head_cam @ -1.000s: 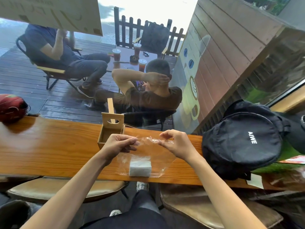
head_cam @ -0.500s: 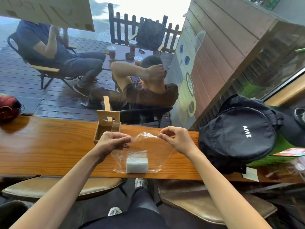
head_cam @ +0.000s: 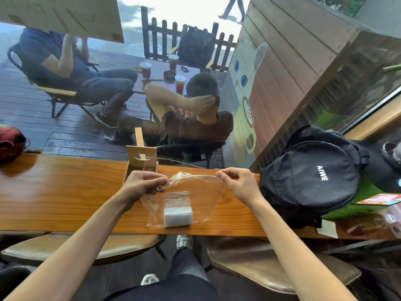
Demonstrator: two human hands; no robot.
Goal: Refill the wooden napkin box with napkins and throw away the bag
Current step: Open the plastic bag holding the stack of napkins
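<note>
Napkin box (head_cam: 141,162): wooden, open-topped, with a slotted end panel and an upright slat at its far end. It stands on the counter (head_cam: 54,192) just beyond your left hand, which covers its near corner. Its long axis appears to run away from you toward the window. The opening faces up, ready to receive a stack.
Napkins (head_cam: 178,216): a small white stack lying flat at the bottom of the bag, near the counter's front edge. The long axis runs left to right.
Bag (head_cam: 201,198): clear plastic. The mouth points up and away from you; the closed bottom rests on the counter. The bag stands tented between your hands because you hold its top edge raised.
Left hand (head_cam: 144,184): fingers curled, thumb and fingers pinching the left side of the bag's mouth.
Right hand (head_cam: 237,183): thumb and forefinger pinching the right side of the mouth, remaining fingers folded.
Reason for hold: you pull the two pinches apart, which stretches the top edge taut. Judged purpose: opening the mouth to reach the stack.
Backpack (head_cam: 308,179): black, on the counter to your right, clear of the bag.
Task status: judged early; stack not yet out, bag not yet discarded.
</note>
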